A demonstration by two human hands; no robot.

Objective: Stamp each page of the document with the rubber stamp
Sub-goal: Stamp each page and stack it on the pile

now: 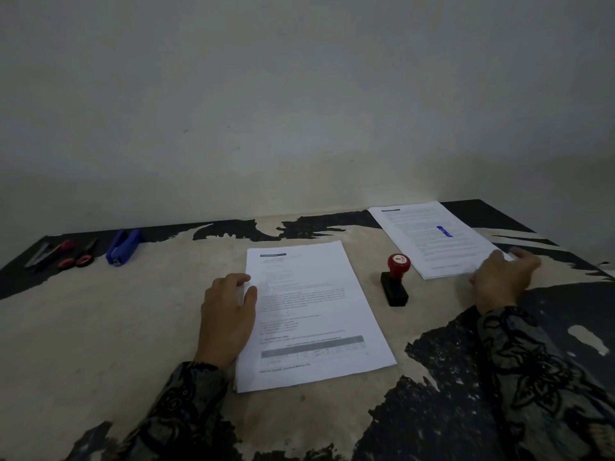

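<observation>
stamp [396,277] stood rigid and light, best gripped by its red knob; both hands, left hand [226,314] and right hand [502,277], lay flat on limp pages [319,314].

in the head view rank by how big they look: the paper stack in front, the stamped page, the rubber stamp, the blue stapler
1. paper stack, clearly largest
2. stamped page, though it lies farther away
3. rubber stamp and blue stapler: look alike, stapler farther off, so unranked

We wear long dark sleeves printed with a batik pattern of flowers and curling leaves, in black over grey-brown. Each sleeve ends at the wrist, leaving our left hand [228,314] and right hand [499,281] bare.
</observation>
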